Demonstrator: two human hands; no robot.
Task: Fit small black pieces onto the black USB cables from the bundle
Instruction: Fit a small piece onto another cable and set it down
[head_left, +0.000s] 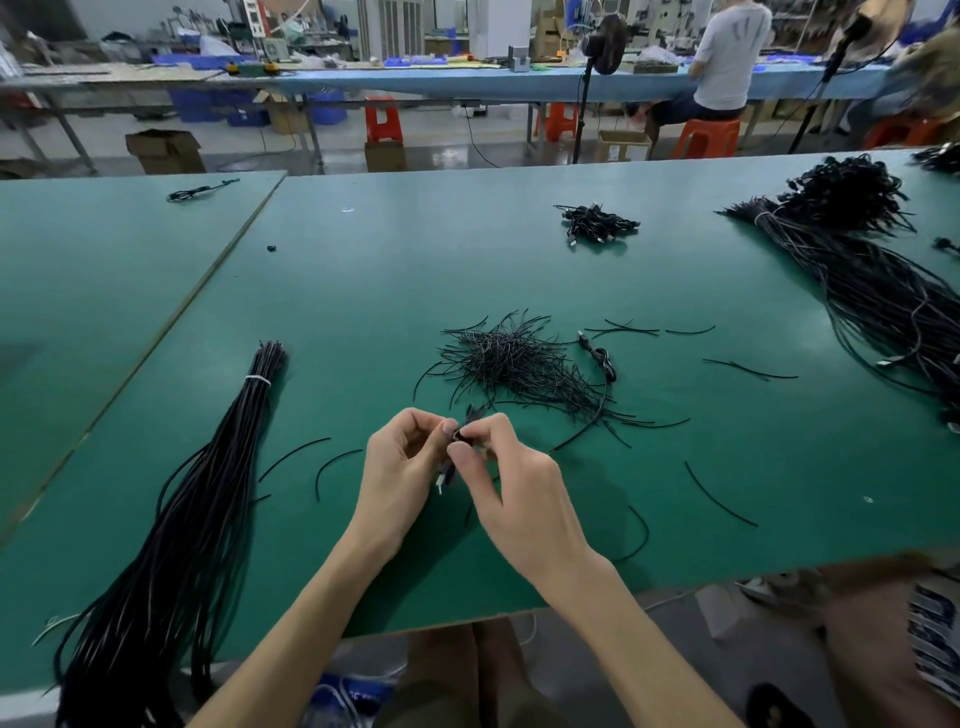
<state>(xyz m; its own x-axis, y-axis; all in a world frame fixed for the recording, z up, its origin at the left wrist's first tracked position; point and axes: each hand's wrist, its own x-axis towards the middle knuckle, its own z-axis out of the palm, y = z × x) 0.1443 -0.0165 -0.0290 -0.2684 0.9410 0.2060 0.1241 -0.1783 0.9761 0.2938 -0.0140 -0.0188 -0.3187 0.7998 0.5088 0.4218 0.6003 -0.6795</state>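
Left hand (402, 467) and right hand (519, 488) pinch one USB cable (587, 430) between them, with the pile of short black pieces (514, 364) just above.

Left hand (400, 467) and right hand (514, 483): both bare. Left forearm (311, 597) and right forearm (623, 613): uncovered as far as the lower frame edge. Thumbnails (459, 451): trimmed short. Lap: olive-brown fabric (441, 675) shows below the desk (363, 291) edge; garment type cannot be determined.
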